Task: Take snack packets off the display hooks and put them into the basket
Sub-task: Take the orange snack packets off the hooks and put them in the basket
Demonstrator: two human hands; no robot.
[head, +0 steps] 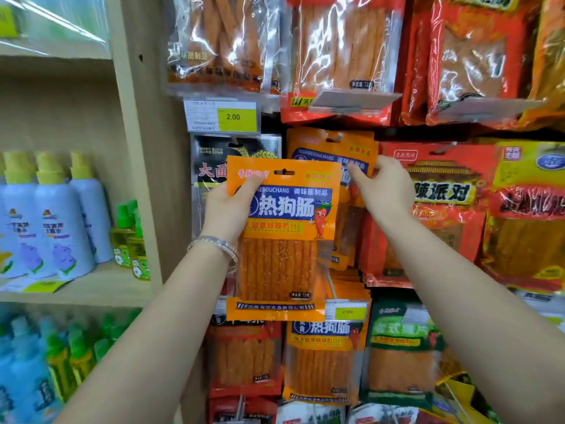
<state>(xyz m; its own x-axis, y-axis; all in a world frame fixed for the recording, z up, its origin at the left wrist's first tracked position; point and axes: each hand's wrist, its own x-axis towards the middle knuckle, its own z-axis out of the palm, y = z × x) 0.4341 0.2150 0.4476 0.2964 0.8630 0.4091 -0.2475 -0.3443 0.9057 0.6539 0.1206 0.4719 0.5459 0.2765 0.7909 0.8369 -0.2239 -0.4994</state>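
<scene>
My left hand (227,209) grips an orange snack packet (282,240) by its upper left corner, thumb across the front, and holds it off the hooks in front of the display. Its hang hole is free. Behind it, more orange packets of the same kind (333,151) hang on a hook. My right hand (383,186) pinches the right edge of the front hanging packet. No basket is in view.
A black packet (211,160) hangs to the left, red packets (440,191) and yellow ones (529,209) to the right. More rows hang above and below, with price tags (237,117). A wooden shelf (91,286) at left carries spray bottles (58,215).
</scene>
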